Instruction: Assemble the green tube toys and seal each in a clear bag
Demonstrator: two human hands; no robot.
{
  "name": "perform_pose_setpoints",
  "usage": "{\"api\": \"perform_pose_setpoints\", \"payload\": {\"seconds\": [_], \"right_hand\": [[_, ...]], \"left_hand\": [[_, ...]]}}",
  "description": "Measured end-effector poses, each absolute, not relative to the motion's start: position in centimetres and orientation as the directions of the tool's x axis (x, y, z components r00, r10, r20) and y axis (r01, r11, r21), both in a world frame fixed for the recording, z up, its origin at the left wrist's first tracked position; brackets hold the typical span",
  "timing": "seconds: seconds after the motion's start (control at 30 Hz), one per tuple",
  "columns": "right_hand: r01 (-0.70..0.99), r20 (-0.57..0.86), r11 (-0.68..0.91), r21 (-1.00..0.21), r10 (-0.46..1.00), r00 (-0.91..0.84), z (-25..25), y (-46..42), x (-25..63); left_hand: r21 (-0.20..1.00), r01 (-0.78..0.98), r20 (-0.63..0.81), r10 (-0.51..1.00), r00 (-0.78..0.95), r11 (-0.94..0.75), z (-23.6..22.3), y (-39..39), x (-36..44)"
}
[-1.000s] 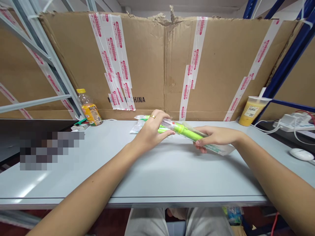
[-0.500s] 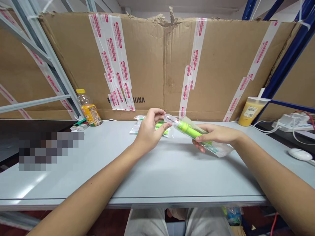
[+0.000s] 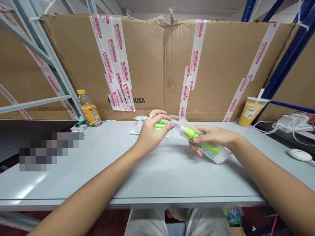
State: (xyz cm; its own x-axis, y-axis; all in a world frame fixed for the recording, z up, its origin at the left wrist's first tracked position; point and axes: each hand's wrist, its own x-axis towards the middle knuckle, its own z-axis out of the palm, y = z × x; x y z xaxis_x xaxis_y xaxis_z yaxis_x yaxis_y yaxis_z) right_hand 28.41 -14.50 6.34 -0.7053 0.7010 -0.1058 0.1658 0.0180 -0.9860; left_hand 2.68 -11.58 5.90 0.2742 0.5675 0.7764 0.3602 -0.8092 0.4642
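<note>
A bright green stick-shaped item [image 3: 190, 133] with a clear capped end lies inside a clear plastic bag [image 3: 222, 156]. My right hand [image 3: 209, 137] is wrapped round its middle through the bag, thumb on top and fingers underneath. At the capped end, thumb and fingers of my left hand [image 3: 155, 129] pinch the bag's upper edge; the exact contact is partly hidden. A ring shows on one left finger. Behind my left hand, more bagged green items [image 3: 140, 118] lie on the table, partly covered by the hand.
On the grey table [image 3: 157, 177], a juice bottle [image 3: 91, 111] stands back left and a cup with a straw [image 3: 251, 111] back right. A white mouse [image 3: 300, 154], cables and a power strip [image 3: 292, 122] are far right. A taped cardboard sheet [image 3: 147, 65] walls the back.
The green item has slid down and right, and its clear end, which stuck out before, is now covered by the bag. My left hand has shifted slightly right.
</note>
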Motion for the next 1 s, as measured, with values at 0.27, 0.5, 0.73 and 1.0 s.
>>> {"api": "perform_pose_setpoints", "payload": {"seconds": [0.27, 0.5, 0.73, 1.0], "right_hand": [[0.017, -0.047, -0.049, -0.999, 0.692, -0.720, 5.7, -14.6, 26.6], [-0.086, -0.031, -0.124, -0.989, 0.726, -0.687, 4.7, -15.0, 24.6], [-0.168, 0.007, -0.119, -0.979, 0.797, -0.604, 4.5, -15.4, 23.8], [-0.215, -0.008, -0.167, -0.962, 0.808, -0.590, 3.3, -15.3, 22.8]], "left_hand": [[0.588, 0.256, 0.703, 0.642, 0.306, -0.767, 5.9, -11.5, 2.9], [0.866, 0.077, 0.444, 0.831, 0.335, -0.494, 6.4, -11.7, 3.3], [0.924, -0.021, 0.361, 0.850, 0.384, -0.382, 6.0, -11.8, 3.4], [0.938, -0.001, 0.326, 0.881, 0.343, -0.347, 5.1, -11.5, 4.1]]}}
